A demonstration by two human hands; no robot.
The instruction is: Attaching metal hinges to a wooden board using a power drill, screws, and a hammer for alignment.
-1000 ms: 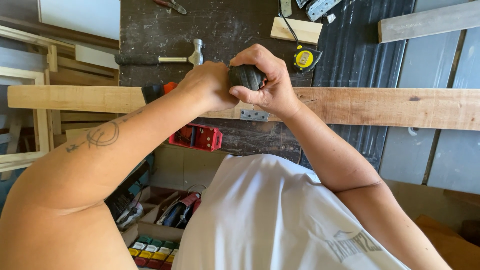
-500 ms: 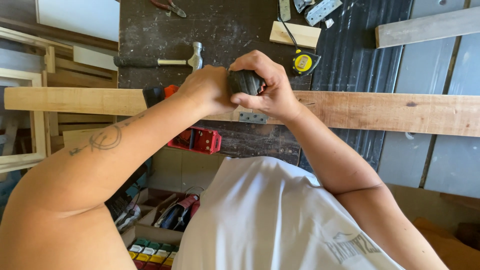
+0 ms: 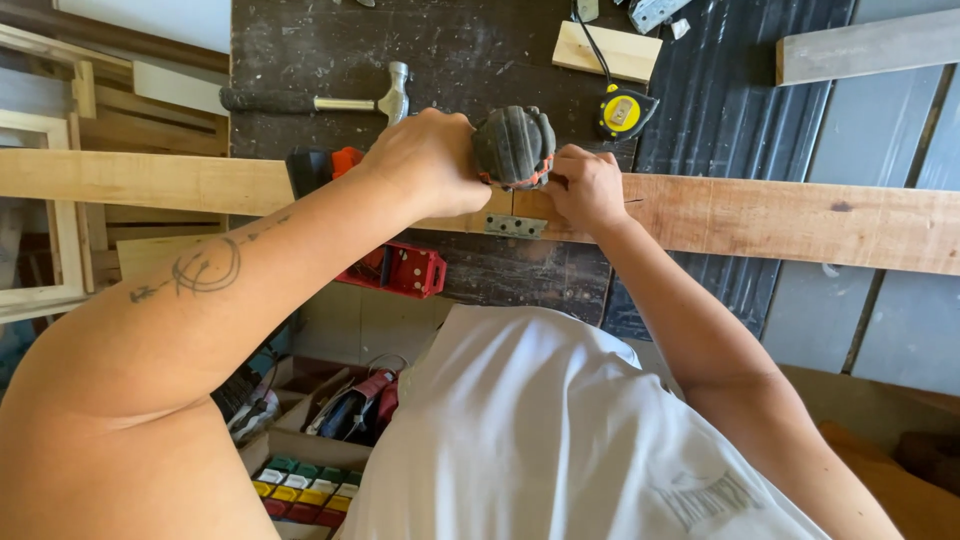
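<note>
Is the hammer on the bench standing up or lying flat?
Lying flat. The hammer rests on its side on the dark workbench, handle pointing left and metal head right, just beyond the left hand, untouched.

Two hands (image 3: 430, 160) work at one long plank (image 3: 780, 215) bearing one metal hinge (image 3: 515, 225); one hammer (image 3: 330, 100) and one tape measure (image 3: 622, 110) lie above.

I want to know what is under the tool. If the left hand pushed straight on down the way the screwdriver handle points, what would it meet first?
Most likely the long wooden plank, at the metal hinge plate. The left hand grips the dark screwdriver handle right above it; the tip is hidden, so depth is uncertain.
</note>
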